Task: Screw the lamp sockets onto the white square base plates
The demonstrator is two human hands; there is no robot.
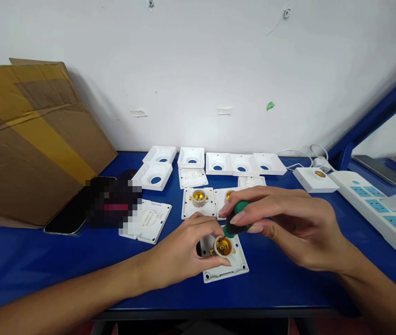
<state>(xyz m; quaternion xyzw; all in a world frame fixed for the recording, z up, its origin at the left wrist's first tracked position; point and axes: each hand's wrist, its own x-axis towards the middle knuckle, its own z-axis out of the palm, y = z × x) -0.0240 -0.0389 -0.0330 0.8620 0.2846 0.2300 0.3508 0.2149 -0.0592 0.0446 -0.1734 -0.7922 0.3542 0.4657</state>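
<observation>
My right hand [288, 223] grips a short green-and-black screwdriver [237, 223], its shaft angled down into a lamp socket [223, 246] with a brass inside. That socket sits on a square white base plate [227, 272] on the blue table. With thumb and fingers closed around the socket, my left hand [191, 244] steadies it. The screwdriver's tip is too small to make out inside the socket. Just behind, a second plate with a brass socket [198, 197] lies face up, and another socket plate [221, 197] is partly covered by my right hand.
Several white square covers [219, 163] with round holes line the wall. A plain white plate [149, 221] lies left, near a dark phone [74, 204] and a cardboard box [34, 144]. On the right are an assembled lamp holder [314, 180] and a power strip [375, 204].
</observation>
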